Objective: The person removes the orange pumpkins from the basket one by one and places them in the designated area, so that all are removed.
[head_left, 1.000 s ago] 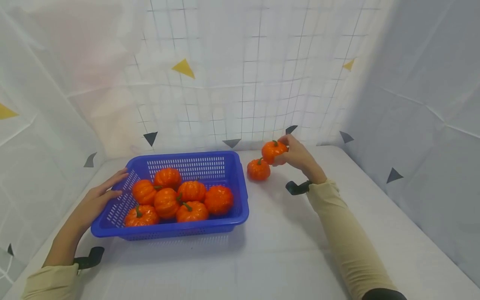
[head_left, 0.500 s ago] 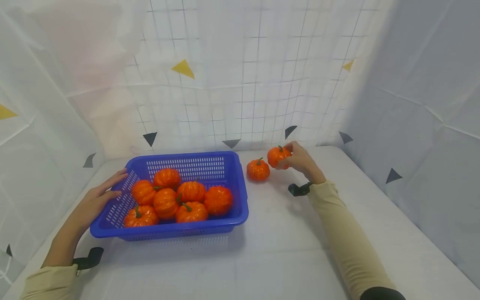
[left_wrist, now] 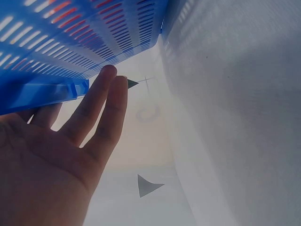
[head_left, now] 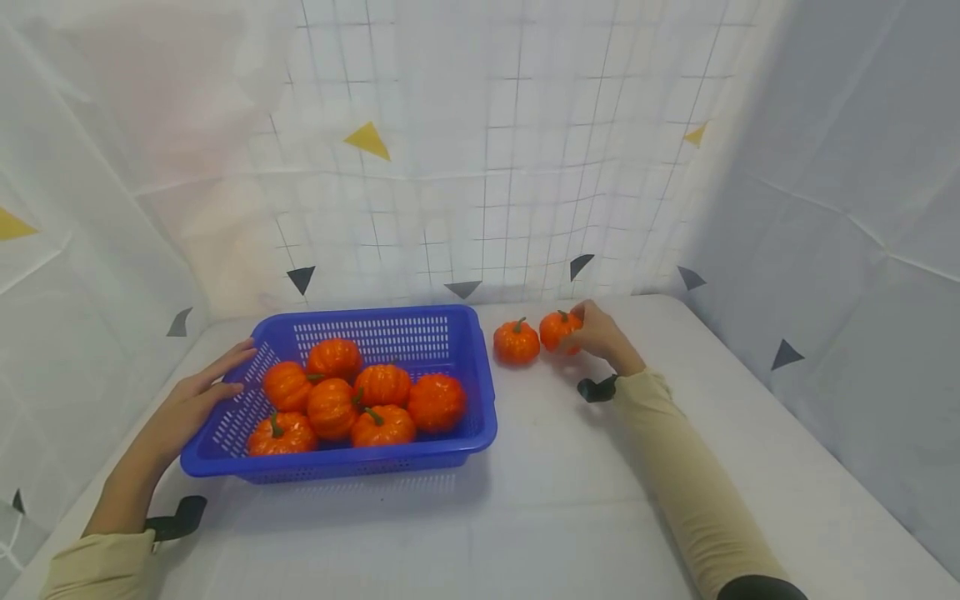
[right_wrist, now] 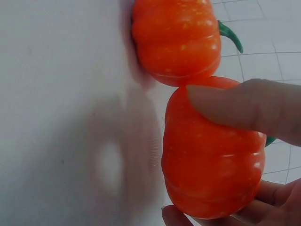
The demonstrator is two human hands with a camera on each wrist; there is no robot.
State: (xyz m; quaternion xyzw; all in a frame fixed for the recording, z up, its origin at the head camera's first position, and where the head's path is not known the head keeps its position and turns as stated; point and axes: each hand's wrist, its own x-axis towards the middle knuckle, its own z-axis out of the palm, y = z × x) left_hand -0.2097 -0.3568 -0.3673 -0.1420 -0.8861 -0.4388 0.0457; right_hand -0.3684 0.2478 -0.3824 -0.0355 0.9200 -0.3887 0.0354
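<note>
In the head view, my right hand [head_left: 603, 337] grips a small orange toy pumpkin [head_left: 558, 332] with a green stem. The right wrist view shows the thumb across one side of this pumpkin [right_wrist: 214, 165] and fingers round the opposite side. It is at or just above the table, close beside a second pumpkin [head_left: 517, 342] standing on the table. My left hand [head_left: 187, 408] rests at the left rim of a blue plastic basket [head_left: 480, 392]. In the left wrist view its fingers [left_wrist: 113, 110] lie nearly straight against the basket's slotted outer wall.
Several orange pumpkins [head_left: 333, 408] lie inside the basket. The white table [head_left: 555, 517] extends in front and to the right. A white sheet with grid lines [head_left: 525, 150] hangs behind it, and pale sheets [head_left: 840, 250] close off both sides.
My right hand has lowered the held pumpkin to the table level, slightly rightward, from above the standing one to its right side. The left hand and basket have stayed in place.
</note>
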